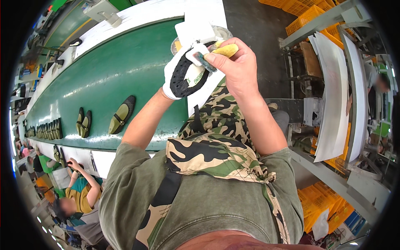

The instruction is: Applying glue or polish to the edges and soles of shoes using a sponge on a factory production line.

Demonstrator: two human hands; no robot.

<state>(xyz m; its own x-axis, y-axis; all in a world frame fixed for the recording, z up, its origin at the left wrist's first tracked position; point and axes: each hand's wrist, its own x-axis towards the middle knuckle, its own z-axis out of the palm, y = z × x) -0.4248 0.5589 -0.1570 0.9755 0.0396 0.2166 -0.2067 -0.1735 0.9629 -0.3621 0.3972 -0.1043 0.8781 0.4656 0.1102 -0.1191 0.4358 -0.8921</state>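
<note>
My left hand (168,73), in a white glove, grips a black shoe (181,77) with a dotted surface. The shoe is tilted, and a pale inner area with green print shows in its middle. My bare right hand (241,64) pinches a small brush-like tool (226,50), yellow at one end, with a dark, green-stained end over the shoe. Whether the stained end touches the shoe I cannot tell. Just beyond my hands, a white block-like thing (193,31) stands by a round, clear-rimmed dish (223,32).
On the left runs a green conveyor belt (104,62) carrying a single green shoe (122,114), a pair (83,123) and a row of several more. Another person (81,187) works at the lower left. To the right stand a metal rack with white sheets (331,96) and orange crates (310,21).
</note>
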